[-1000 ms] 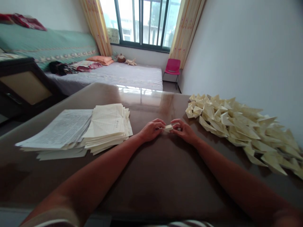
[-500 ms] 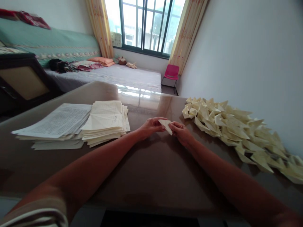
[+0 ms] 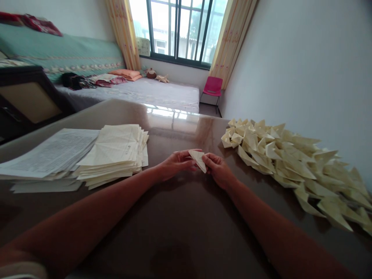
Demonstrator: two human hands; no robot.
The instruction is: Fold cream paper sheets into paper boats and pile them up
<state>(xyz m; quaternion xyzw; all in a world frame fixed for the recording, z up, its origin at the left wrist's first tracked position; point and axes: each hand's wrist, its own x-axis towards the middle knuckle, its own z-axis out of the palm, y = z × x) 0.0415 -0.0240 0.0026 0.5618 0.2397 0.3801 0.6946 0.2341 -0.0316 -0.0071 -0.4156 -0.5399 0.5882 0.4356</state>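
My left hand [image 3: 174,164] and my right hand [image 3: 218,169] meet over the middle of a dark glossy table [image 3: 180,217]. Both pinch one small folded piece of cream paper [image 3: 198,159], a pointed triangle held just above the tabletop. To the right lies a long heap of folded paper pieces [image 3: 293,162] of the same kind, running along the wall. To the left sits a stack of creased cream sheets [image 3: 116,153], partly over a stack of printed sheets [image 3: 46,155].
A white wall [image 3: 305,69] borders the table's right side. Beyond the table's far edge stand a bed [image 3: 139,91] with clothes and pillows, a pink chair [image 3: 212,87], a window with curtains, and dark furniture [image 3: 26,100] at the left.
The folded paper was pressed low between my fingers on the table; now it is lifted and shows as a pointed triangle. The view has shifted slightly right and closer.
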